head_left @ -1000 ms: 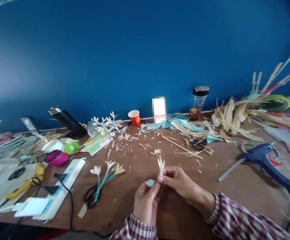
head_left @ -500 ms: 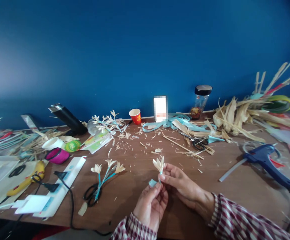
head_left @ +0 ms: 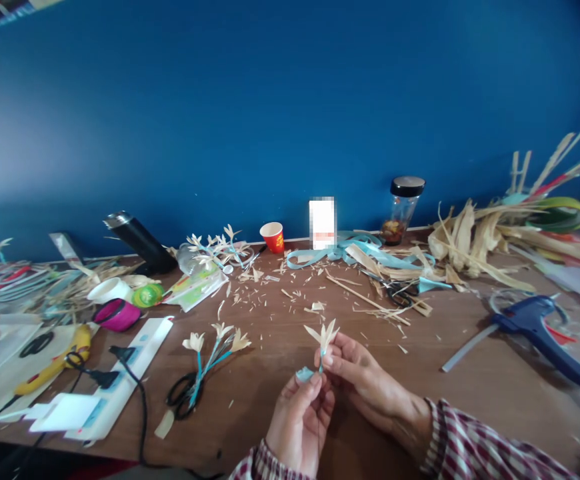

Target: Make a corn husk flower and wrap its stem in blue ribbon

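Near the front middle of the table, my right hand (head_left: 365, 373) pinches a cream husk flower (head_left: 324, 333) just below its petals, where light blue wrapping shows on the stem. The flower stands upright with its pointed petals spread. Just below and to the left, my left hand (head_left: 303, 417) is closed on a light blue strip (head_left: 304, 375), its end poking out above the thumb. The fingertips of both hands nearly meet around the stem, and its lower part is mostly hidden. To the left, three husk flowers (head_left: 223, 331) with blue stems lie across black-handled scissors (head_left: 184, 395).
A blue glue gun (head_left: 545, 333) lies at right, a white power strip (head_left: 125, 380) and yellow tool (head_left: 53, 363) at left. Husk scraps (head_left: 290, 293) litter the middle. Behind are a red paper cup (head_left: 273, 239), blue ribbon (head_left: 360, 253), glass jar (head_left: 401, 213) and black flask (head_left: 140, 243).
The flower has turned in my right fingers, and its petals now look more widely spread. Both hands keep almost the same place; the whole view has shifted slightly.
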`<state>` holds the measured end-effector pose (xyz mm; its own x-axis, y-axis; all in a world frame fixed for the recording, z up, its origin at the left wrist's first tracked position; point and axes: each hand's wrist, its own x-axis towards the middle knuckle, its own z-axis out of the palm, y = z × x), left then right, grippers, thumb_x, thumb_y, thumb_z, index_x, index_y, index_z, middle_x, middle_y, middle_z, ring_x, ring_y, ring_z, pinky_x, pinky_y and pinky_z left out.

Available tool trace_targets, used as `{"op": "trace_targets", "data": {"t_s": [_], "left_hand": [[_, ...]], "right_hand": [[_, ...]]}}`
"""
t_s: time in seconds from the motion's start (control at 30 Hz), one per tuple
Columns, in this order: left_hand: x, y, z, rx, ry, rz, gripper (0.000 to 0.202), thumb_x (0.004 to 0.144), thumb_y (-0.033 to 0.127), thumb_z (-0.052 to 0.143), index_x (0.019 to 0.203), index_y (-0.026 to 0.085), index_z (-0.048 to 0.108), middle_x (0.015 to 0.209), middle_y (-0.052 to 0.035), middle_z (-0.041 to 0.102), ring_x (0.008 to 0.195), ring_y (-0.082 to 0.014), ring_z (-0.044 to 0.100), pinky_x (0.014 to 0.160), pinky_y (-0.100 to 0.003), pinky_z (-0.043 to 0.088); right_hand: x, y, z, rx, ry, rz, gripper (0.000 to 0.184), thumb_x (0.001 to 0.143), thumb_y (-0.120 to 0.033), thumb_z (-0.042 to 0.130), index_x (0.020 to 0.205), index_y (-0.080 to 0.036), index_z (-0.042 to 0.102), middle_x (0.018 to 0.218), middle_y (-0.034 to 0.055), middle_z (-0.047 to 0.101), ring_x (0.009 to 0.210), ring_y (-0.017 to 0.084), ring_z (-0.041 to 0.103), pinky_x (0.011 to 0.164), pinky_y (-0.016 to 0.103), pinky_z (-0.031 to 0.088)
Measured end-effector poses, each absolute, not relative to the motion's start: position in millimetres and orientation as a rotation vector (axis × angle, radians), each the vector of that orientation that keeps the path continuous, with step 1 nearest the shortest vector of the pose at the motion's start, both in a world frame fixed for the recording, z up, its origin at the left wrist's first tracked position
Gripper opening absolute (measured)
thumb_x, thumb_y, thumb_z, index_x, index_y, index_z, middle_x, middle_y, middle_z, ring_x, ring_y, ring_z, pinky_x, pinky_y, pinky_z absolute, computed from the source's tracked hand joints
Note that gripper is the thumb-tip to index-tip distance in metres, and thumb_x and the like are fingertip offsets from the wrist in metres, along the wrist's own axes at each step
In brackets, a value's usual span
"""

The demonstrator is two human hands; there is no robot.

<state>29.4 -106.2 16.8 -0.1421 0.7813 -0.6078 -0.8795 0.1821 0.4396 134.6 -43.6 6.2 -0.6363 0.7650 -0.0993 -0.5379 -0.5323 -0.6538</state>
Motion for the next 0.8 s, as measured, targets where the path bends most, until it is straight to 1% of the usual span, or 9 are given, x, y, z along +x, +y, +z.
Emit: {"op": "trace_targets", "data": {"t_s": [0.13,0.3,0.4,0.47,0.53,0.63,0.8], "left_hand": [[30,-106,16,-0.119,0.939,1.468,0.025,0.049,0.01,0.084,0.069,0.013,0.069,0.069,-0.0044,0.071,0.062,-0.0098,0.064,0.059,-0.018,0.052],[29,-103,13,-0.044,0.928,1.507,0.022,0.05,0.009,0.083,0.065,0.013,0.067,0.067,-0.0039,0.071,0.06,-0.0085,0.063,0.059,-0.016,0.051],[27,-101,12,0.038,0.911,1.562,0.023,0.051,0.009,0.083,0.066,0.014,0.066,0.067,-0.0034,0.07,0.062,-0.0102,0.064,0.062,-0.019,0.052],[25,-99,11,0.064,0.939,1.59,0.026,0.051,0.01,0.083,0.07,0.015,0.066,0.067,-0.0027,0.07,0.063,-0.0119,0.065,0.063,-0.021,0.052],[24,-99,10,0.076,0.993,1.59,0.028,0.051,0.011,0.083,0.073,0.014,0.066,0.069,-0.0037,0.071,0.064,-0.0133,0.066,0.064,-0.023,0.053],[25,-99,8,0.087,1.037,1.566,0.025,0.05,0.013,0.084,0.067,0.013,0.066,0.07,-0.0059,0.072,0.066,-0.0143,0.067,0.066,-0.023,0.053],[31,-101,4,0.061,1.008,1.582,0.022,0.05,0.014,0.084,0.061,0.013,0.065,0.068,-0.0054,0.071,0.067,-0.013,0.066,0.066,-0.02,0.052]], "right_hand": [[134,-45,5,-0.496,-0.779,2.159,0.015,0.079,-0.019,0.067,0.085,-0.015,0.054,0.077,0.0002,0.061,0.064,0.007,0.052,0.061,0.019,0.04],[135,-44,8,-0.504,-0.797,2.157,0.016,0.079,-0.021,0.067,0.086,-0.016,0.054,0.078,-0.0006,0.06,0.064,0.006,0.051,0.061,0.018,0.039],[136,-42,11,-0.514,-0.817,2.181,0.021,0.079,-0.023,0.068,0.094,-0.018,0.055,0.084,0.0004,0.061,0.07,0.007,0.054,0.064,0.019,0.04],[138,-41,11,-0.534,-0.864,2.173,0.024,0.077,-0.024,0.07,0.096,-0.019,0.056,0.087,0.0008,0.062,0.073,0.008,0.054,0.066,0.02,0.04],[138,-39,10,-0.585,-0.952,2.139,0.023,0.073,-0.024,0.073,0.09,-0.017,0.059,0.082,0.0,0.062,0.07,0.008,0.053,0.065,0.02,0.039],[138,-36,6,-0.707,-1.081,2.084,0.022,0.067,-0.027,0.077,0.077,-0.013,0.062,0.069,-0.0019,0.06,0.062,0.007,0.05,0.061,0.02,0.037],[135,-36,3,-0.809,-1.089,2.066,0.024,0.065,-0.031,0.077,0.069,-0.013,0.062,0.062,-0.0037,0.057,0.056,0.007,0.047,0.058,0.021,0.035]]}}
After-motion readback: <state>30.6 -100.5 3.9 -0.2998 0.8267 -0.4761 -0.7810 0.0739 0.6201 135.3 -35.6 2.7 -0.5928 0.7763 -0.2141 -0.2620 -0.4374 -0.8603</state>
